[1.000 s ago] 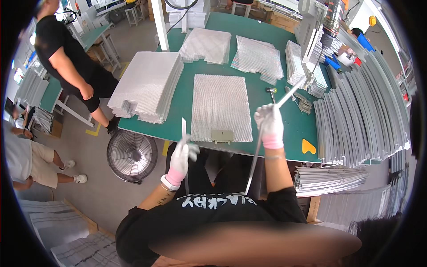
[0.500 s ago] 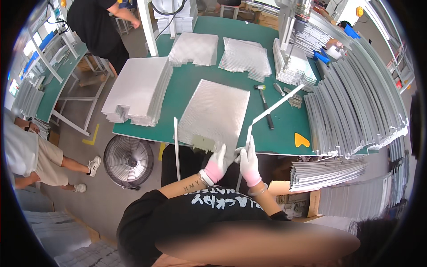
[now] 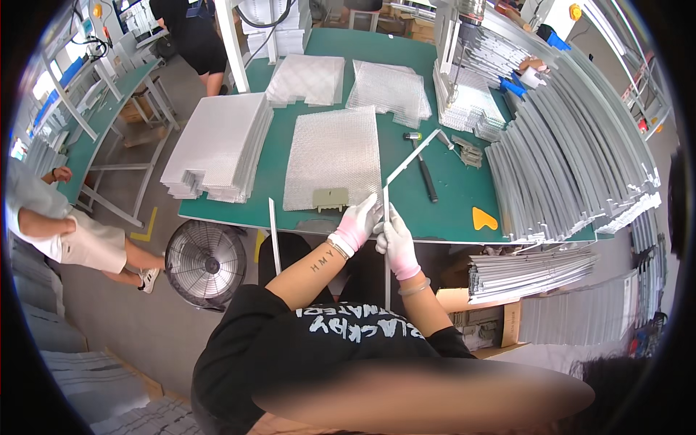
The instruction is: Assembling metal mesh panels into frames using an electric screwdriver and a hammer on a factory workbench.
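Observation:
A silver mesh panel (image 3: 330,156) lies on the green table in front of me, with a small olive-green block (image 3: 330,199) at its near edge. My left hand (image 3: 357,223), in a white and pink glove, is closed at the panel's near right corner; its fingertips are beside the metal strip. My right hand (image 3: 399,245), gloved alike, has its fingers wrapped round a thin white metal strip (image 3: 412,157). This strip is bent: one length slants away over the table, another runs down past the table edge. A further upright length (image 3: 274,235) stands left of my left forearm.
Right of the panel lie a hammer (image 3: 426,170) and an orange-yellow flat piece (image 3: 484,219). Stacked mesh panels (image 3: 214,141) stand at left, more (image 3: 304,78) at the back. Long metal strips (image 3: 573,145) are piled at right. A floor fan (image 3: 210,264) stands below left; people are beyond.
The mesh panel has turned straighter and shifted away from me onto the table. Both hands and the bent strip moved slightly left; the strip lies closer along the panel's right edge.

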Demonstrator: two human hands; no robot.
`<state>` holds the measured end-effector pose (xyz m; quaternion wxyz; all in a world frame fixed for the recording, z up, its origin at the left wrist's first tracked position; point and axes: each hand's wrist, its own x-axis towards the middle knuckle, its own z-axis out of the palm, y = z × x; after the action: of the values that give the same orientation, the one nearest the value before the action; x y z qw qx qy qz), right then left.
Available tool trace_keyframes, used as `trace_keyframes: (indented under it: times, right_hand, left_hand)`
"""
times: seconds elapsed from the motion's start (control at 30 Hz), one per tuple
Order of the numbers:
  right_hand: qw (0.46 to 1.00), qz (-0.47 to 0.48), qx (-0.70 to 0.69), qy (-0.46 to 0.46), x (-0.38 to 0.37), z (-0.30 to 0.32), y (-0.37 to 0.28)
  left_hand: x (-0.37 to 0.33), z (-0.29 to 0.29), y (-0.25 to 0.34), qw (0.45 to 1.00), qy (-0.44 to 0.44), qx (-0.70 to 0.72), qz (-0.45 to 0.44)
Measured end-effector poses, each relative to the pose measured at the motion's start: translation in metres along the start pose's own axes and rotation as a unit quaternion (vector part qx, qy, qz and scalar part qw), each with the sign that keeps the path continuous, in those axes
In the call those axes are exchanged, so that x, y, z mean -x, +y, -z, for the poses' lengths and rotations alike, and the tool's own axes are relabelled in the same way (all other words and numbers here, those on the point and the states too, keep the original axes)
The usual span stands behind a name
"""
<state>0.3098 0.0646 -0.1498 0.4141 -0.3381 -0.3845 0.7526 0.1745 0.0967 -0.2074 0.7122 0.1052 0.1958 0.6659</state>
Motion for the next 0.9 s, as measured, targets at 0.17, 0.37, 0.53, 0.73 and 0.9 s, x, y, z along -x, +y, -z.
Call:
trace_keyframes:
  times: [0.17, 0.37, 0.53, 0.73, 0.9]
  right_hand:
    - [0.996, 0.001, 0.092, 0.007, -0.01, 0.002, -0.005]
    - [0.99, -0.014, 0.14, 0.026, -0.014, -0.006, -0.007]
    - [0.984, -0.015, 0.176, 0.037, -0.007, -0.009, -0.001]
    - [0.994, -0.028, 0.108, 0.011, -0.005, -0.008, -0.003]
    - [0.998, -0.037, 0.059, -0.008, -0.005, -0.007, 0.004]
  left_hand:
    - [0.006, -0.007, 0.001, 0.999, -0.001, -0.039, -0.033]
    - [0.005, -0.006, 0.008, 1.0, 0.019, -0.017, -0.015]
    - [-0.003, -0.002, 0.011, 0.996, 0.027, -0.048, -0.074]
    - [-0.002, -0.001, 0.011, 0.995, 0.044, -0.054, -0.066]
    - [-0.01, 0.01, 0.007, 0.995, 0.056, -0.046, -0.073]
